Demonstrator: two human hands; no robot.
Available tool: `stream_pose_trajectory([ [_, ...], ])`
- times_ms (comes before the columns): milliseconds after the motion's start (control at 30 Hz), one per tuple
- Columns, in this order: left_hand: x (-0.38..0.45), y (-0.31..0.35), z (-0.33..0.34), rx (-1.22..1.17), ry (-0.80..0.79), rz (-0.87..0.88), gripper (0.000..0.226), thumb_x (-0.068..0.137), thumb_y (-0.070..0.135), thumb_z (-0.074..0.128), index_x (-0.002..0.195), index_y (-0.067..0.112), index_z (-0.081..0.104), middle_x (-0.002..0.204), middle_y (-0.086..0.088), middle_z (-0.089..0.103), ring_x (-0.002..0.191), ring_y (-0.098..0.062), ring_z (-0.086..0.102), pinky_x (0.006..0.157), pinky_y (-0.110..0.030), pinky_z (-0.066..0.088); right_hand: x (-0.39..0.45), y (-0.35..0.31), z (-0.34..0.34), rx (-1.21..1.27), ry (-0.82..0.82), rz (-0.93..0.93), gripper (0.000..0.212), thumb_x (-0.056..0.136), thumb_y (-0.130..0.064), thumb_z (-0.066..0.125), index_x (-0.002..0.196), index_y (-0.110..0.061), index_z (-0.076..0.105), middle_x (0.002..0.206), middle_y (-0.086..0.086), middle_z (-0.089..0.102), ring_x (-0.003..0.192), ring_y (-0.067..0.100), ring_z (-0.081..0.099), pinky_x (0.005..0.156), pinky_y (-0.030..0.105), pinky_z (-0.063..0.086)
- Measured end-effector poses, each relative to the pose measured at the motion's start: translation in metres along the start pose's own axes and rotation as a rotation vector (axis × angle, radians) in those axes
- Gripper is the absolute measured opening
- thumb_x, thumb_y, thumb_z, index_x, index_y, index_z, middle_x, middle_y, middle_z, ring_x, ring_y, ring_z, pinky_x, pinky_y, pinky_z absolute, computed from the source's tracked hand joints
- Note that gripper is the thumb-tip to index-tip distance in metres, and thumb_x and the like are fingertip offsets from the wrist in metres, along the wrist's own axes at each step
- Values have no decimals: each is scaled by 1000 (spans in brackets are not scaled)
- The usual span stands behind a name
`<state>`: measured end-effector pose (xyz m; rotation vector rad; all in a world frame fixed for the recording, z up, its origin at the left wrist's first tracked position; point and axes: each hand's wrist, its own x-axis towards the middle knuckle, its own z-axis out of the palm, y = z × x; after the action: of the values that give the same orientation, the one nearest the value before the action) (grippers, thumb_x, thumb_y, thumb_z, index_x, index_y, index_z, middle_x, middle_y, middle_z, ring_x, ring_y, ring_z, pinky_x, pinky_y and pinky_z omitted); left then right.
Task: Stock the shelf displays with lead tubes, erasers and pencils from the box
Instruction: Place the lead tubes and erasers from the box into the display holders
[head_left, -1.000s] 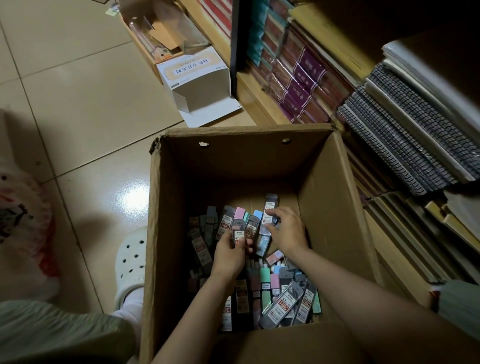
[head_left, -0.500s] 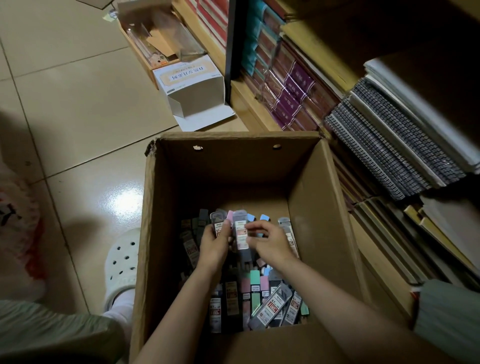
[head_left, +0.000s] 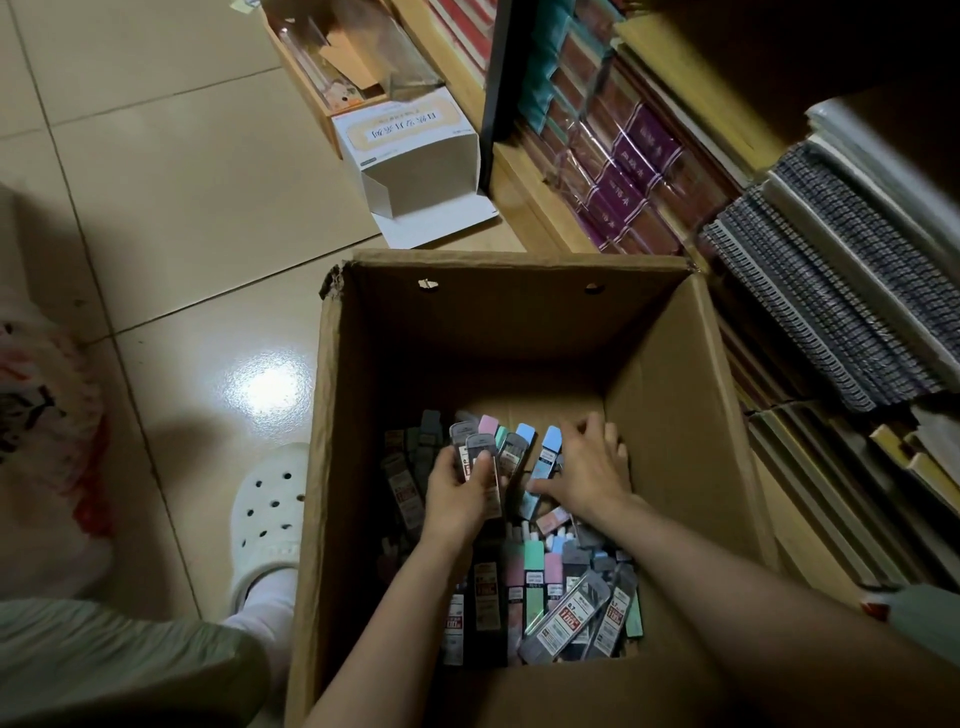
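1. reaching down into the cardboard box (head_left: 675, 415), both hands work among the lead tubes (head_left: 545, 587) piled on its bottom.
2. the left hand (head_left: 460, 496) is curled round a fanned bundle of tubes (head_left: 480, 449), thumb pressed across the front of them (grey, pink, green and blue caps stick up beyond the fingers, toward the box's far wall).
3. the right hand (head_left: 587, 473) lies just right of that bundle, fingers spread and only loosely bent over the pile near the box's right wall; a blue-capped tube (head_left: 548, 452) stands at its thumb side, though whether the hand actually grips it cannot be told.
4. loose tubes cover the near half of the box floor, between the two forearms, some with red and white price labels.
5. beyond the box's far wall a white carton (head_left: 415, 150) lies open on the tiled floor (head_left: 156, 182).
6. right of the box, shelves (head_left: 524, 176) hold packed purple books and spiral notebooks (head_left: 831, 291).
7. left of the box a white clog (head_left: 270, 509) rests on the floor, just beside the box's left wall.
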<state>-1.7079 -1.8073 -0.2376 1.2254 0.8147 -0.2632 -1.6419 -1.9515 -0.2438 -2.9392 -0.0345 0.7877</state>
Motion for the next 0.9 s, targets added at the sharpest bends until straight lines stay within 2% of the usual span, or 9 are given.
stream_pose_trajectory([
  [167,1,2,0,-78,-24,6,11,101,18,49,105,11,56,79,-7,68,63,-16,65,59,-30,56,3,-6,10,60,86,-44,80,68,-47,83,132,-23,41,132,3,44,122,24,39,100,38,34],
  [300,-5,12,5,-49,-65,0,16,102,21,46,111,12,54,76,-4,65,63,-13,61,57,-27,54,-10,-14,-9,541,93,-37,39,88,-16,70,113,-27,42,91,3,64,82,24,64,73,46,55],
  [367,-10,25,11,-23,-108,-1,18,103,22,43,115,11,51,79,-6,63,63,-14,59,57,-27,51,-19,-14,-28,621,169,-34,26,94,-13,61,112,-26,47,88,4,63,80,25,65,67,41,56],
  [467,-23,55,25,-8,-199,-10,16,101,12,45,117,10,45,75,-8,59,59,-17,57,55,-30,48,-34,-13,-71,686,267,-56,38,94,-13,61,126,-27,48,96,6,63,87,23,63,70,33,51],
  [533,-37,83,36,-25,-282,27,24,98,3,49,121,9,45,79,-10,60,61,-17,58,54,-29,51,-48,-12,-110,688,339,-109,44,93,-14,64,130,-27,43,95,4,61,87,21,62,71,35,52],
  [667,-72,150,52,32,-513,204,30,96,5,53,124,15,51,98,-10,68,77,-18,68,72,-38,58,-89,-2,-196,696,505,-278,41,89,-14,68,117,-28,41,107,1,63,93,16,64,76,32,57],
  [767,-102,206,65,237,-657,375,33,97,11,54,127,26,54,107,-5,69,90,-19,70,82,-40,57,-127,12,-252,682,629,-354,40,87,-16,71,111,-31,42,95,-9,65,80,3,67,71,29,57],
  [833,-123,241,75,386,-710,494,29,97,14,55,115,36,56,106,-3,68,87,-9,71,71,-30,59,-152,24,-282,664,706,-372,38,86,-19,72,110,-31,44,92,-11,64,78,1,66,71,30,58],
  [900,-142,272,86,474,-759,565,25,97,16,55,110,37,56,106,-6,66,85,-10,71,67,-29,59,-175,33,-309,640,760,-381,38,86,-23,73,111,-30,47,96,-10,63,79,3,65,69,27,57],
])
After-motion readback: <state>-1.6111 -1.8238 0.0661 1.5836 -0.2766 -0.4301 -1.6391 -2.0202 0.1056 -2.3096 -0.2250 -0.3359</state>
